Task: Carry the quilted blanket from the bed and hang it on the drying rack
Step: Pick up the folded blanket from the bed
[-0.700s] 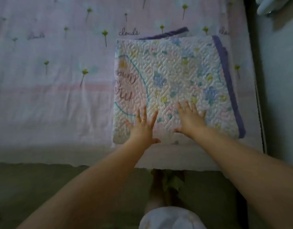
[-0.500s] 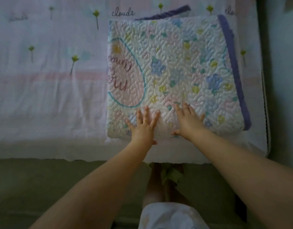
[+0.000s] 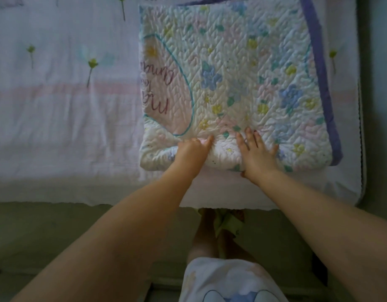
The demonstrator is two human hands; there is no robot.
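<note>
Her left hand [image 3: 193, 149] has curled shut on the near edge of the quilted blanket [image 3: 242, 79], fingers tucked into the cloth so that a soft ridge bunches up just past the knuckles. Right beside it, the right hand [image 3: 257, 152] lies flat on the same edge with fingers spread, pressing down rather than gripping; its thumb seems to hook under the fold, though I can't be sure from here. A small puckered hump of fabric stands between the two hands.

Out from the grip, the blanket stays folded in a thick square, white with blue and yellow flowers, a teal-outlined pink patch with script to the left of the hands and a purple border [image 3: 319, 62] down the far right side. It rests on the bed [image 3: 57, 116], near the edge closest to her, on a pale sheet printed with small green sprigs. Below the hands, both forearms reach over the mattress edge.
</note>
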